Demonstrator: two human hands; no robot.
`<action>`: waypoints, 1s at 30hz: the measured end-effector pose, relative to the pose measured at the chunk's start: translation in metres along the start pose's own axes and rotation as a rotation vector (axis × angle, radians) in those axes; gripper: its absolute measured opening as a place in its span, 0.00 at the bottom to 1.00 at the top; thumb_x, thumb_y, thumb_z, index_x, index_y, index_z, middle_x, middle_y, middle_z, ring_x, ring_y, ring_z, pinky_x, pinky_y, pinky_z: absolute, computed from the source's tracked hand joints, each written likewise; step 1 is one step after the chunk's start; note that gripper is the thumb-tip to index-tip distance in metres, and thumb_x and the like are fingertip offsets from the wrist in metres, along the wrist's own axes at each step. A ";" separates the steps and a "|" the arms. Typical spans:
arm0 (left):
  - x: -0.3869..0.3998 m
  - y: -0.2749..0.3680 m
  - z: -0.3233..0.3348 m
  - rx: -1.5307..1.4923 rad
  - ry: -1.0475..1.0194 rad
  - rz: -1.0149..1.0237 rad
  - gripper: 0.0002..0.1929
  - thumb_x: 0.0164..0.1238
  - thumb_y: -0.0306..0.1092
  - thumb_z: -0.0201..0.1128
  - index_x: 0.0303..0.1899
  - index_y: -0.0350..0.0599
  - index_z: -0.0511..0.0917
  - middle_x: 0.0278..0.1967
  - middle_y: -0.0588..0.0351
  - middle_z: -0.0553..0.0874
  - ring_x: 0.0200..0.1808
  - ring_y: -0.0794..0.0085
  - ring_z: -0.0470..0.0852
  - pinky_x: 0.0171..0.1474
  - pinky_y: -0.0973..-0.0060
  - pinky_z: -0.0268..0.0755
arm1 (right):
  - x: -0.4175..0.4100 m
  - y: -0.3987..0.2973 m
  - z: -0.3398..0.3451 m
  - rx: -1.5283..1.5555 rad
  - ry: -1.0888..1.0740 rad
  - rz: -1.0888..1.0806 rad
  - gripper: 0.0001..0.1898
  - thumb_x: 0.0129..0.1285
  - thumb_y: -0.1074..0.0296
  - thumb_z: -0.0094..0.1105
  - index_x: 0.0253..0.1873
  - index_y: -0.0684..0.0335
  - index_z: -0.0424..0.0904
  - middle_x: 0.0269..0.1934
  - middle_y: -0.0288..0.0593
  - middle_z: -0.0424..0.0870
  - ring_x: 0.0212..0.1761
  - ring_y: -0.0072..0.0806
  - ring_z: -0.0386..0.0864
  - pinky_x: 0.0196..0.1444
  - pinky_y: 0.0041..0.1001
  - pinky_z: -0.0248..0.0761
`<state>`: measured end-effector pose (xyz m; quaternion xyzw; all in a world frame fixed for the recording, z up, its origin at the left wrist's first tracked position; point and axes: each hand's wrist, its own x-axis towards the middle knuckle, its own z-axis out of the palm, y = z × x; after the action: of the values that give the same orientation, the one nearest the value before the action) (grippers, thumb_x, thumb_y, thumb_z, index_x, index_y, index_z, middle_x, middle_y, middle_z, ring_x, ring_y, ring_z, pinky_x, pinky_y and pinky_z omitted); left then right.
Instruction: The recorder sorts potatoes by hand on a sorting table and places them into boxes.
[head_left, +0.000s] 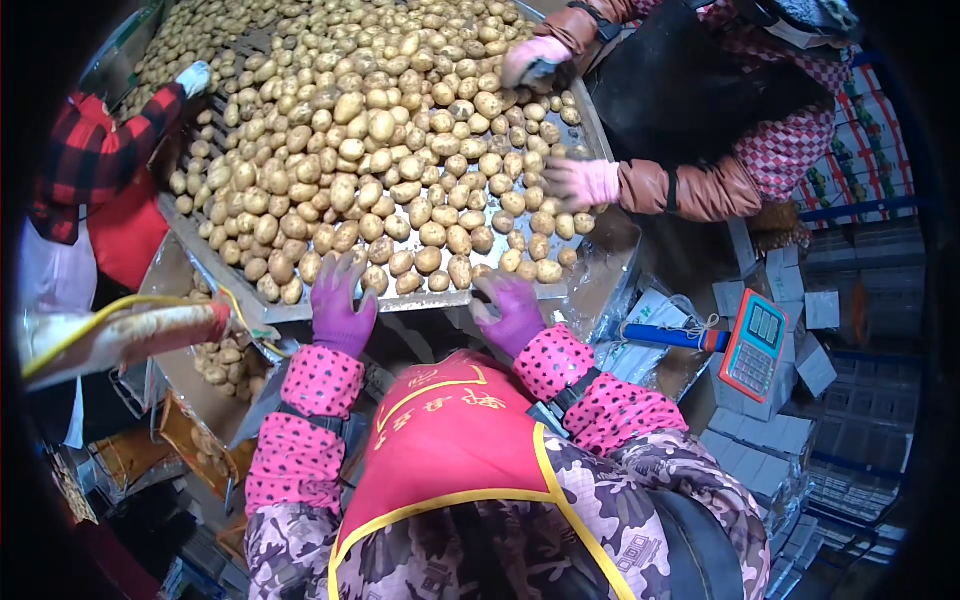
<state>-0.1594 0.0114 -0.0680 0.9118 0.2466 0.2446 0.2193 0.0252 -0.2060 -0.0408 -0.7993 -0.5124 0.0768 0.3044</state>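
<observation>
Many potatoes (343, 193) lie heaped on a metal sorting table (437, 299). My left hand (343, 307), in a purple knit glove with grey fingertips, rests at the table's near edge with fingers spread, the tips against the nearest potatoes. My right hand (510, 311), gloved alike, is at the same edge farther right, fingers apart and bent over the rim beside the potatoes. Neither hand is closed round a potato. Between the hands, a row of potatoes lies along the rim. Bare metal shows among the potatoes at the right.
At the right, a co-worker's pink-gloved hands (581, 182) touch the potatoes. Another person in a checked sleeve (154, 112) stands at the left. A padded pole (127, 337) juts in below. A box of potatoes (176, 367), a scale display (754, 345) and stacked cartons (757, 450) flank me.
</observation>
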 end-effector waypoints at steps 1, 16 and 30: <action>0.016 -0.002 0.001 0.056 -0.011 0.006 0.25 0.58 0.34 0.70 0.60 0.48 0.78 0.65 0.47 0.76 0.70 0.45 0.68 0.72 0.51 0.60 | 0.008 0.002 -0.001 -0.032 -0.052 -0.027 0.13 0.60 0.60 0.61 0.45 0.60 0.79 0.39 0.48 0.80 0.43 0.48 0.78 0.47 0.45 0.69; 0.064 -0.015 0.036 0.414 -0.178 -0.125 0.36 0.62 0.46 0.67 0.72 0.54 0.67 0.76 0.40 0.57 0.76 0.33 0.51 0.75 0.42 0.48 | 0.071 0.081 0.008 -0.276 -0.119 0.315 0.32 0.56 0.54 0.66 0.66 0.56 0.75 0.67 0.54 0.70 0.70 0.54 0.64 0.72 0.51 0.55; 0.043 -0.007 0.014 0.310 -0.435 0.019 0.36 0.63 0.44 0.65 0.72 0.48 0.65 0.75 0.36 0.60 0.76 0.34 0.53 0.76 0.42 0.42 | 0.065 0.143 -0.014 -0.500 0.057 0.430 0.28 0.63 0.47 0.57 0.64 0.53 0.76 0.70 0.49 0.70 0.69 0.50 0.65 0.68 0.55 0.55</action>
<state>-0.1212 0.0372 -0.0677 0.9678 0.2197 0.0044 0.1225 0.1722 -0.1971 -0.0979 -0.9410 -0.3260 -0.0115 0.0897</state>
